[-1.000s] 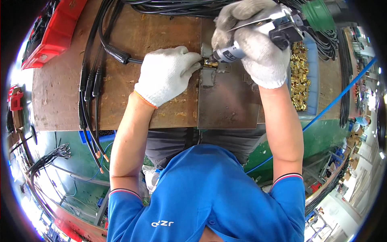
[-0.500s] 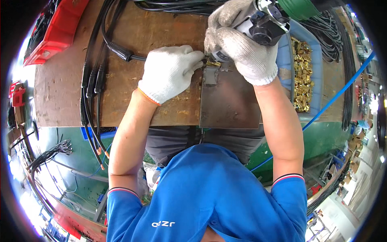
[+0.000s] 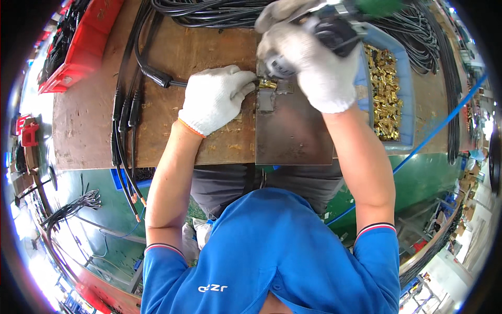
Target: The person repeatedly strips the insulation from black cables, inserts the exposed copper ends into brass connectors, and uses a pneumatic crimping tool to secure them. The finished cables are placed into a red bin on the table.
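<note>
My left hand [image 3: 213, 98], in a white knit glove, pinches the end of a black cable [image 3: 157, 76] that comes in from the left. A small brass fitting [image 3: 268, 83] sits at the cable's end, just past my fingertips, above a dark metal plate [image 3: 295, 138]. My gloved right hand [image 3: 321, 70] is wrapped round a hand-held power tool [image 3: 337, 35] with a black housing, a pale rounded nose and a blurred green part. The tool's nose is close to the fitting, to its upper right; whether they touch I cannot tell.
Right of the plate stands a blue bin [image 3: 408, 99] full of brass fittings. A red bin [image 3: 83, 57] with black parts is at the far left. Several black cables [image 3: 124, 110] hang over the table's front edge; coils [image 3: 209, 13] lie at the back. A blue hose [image 3: 444, 125] crosses the right side.
The tool in my right hand has shifted slightly left and tilted, uncovering more of the brass fitting. My left hand keeps its pinch on the cable. The whole view has shifted a little.
</note>
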`<action>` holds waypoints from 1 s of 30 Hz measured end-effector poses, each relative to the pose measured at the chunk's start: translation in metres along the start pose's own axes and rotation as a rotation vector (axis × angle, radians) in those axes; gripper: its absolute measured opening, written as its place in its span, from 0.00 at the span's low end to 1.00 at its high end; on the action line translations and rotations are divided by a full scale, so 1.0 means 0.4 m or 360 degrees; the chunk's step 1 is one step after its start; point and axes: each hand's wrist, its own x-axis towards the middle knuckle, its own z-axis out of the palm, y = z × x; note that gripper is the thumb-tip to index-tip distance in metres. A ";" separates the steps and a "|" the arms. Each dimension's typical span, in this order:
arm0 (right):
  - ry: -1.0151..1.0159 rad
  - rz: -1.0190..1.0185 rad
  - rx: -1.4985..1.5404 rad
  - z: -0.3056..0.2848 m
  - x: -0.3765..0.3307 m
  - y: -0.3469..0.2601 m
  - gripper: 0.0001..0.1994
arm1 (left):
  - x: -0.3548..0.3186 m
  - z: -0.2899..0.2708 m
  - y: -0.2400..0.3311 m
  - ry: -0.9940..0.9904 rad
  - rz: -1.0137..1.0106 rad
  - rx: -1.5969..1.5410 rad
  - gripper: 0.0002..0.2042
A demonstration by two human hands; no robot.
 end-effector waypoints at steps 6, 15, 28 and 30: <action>0.0244 -0.0020 0.0092 -0.141 0.031 -0.276 0.10 | 0.006 -0.060 0.042 0.0005 -0.0003 0.0072 0.10; 0.1185 0.0855 -0.0974 -0.526 -0.079 -0.337 0.11 | 0.035 -0.143 0.122 -0.0003 -0.0095 -0.0110 0.11; 0.0634 0.0246 -0.1694 -0.325 -0.113 -0.262 0.20 | 0.046 -0.139 0.119 0.0063 -0.0023 -0.0088 0.09; 0.0392 0.0787 -0.1113 -0.167 -0.120 -0.237 0.16 | 0.046 -0.141 0.120 0.0078 -0.0009 -0.0060 0.09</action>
